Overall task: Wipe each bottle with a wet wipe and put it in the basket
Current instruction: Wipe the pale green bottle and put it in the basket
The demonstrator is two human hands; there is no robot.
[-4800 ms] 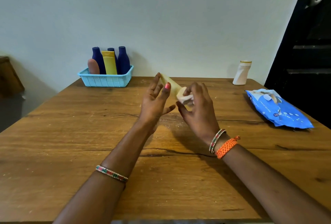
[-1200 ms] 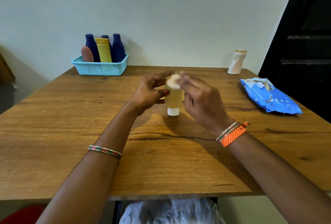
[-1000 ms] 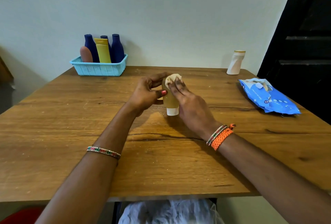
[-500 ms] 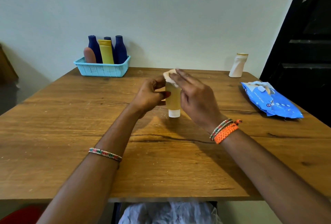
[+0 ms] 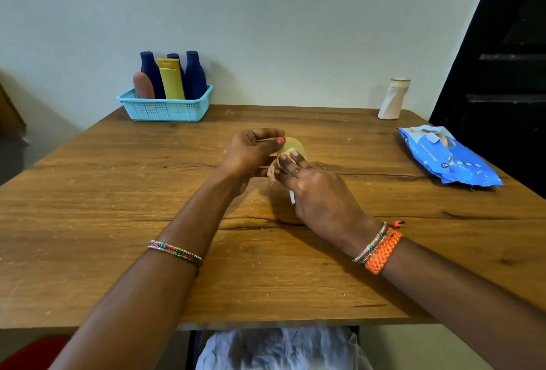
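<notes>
We were mid-wipe on the yellow bottle [image 5: 294, 145], held just above the middle of the table [image 5: 118, 207]. Our left hand [image 5: 248, 154] curled round its upper part, thumb on top; our right hand [image 5: 319, 192] pressed the wet wipe [image 5: 273, 167] to its side with fingers nearly straight and close together. The bottle stood roughly upright — long axis near vertical, tilted slightly away from us, white cap [image 5: 292, 196] pointing down behind the right hand. Next, we judged, came carrying it to the blue basket [image 5: 165, 108] at the far left, where 5 bottles already stood; it would need a free gap. 1 white bottle [image 5: 393, 100] waited far right.
</notes>
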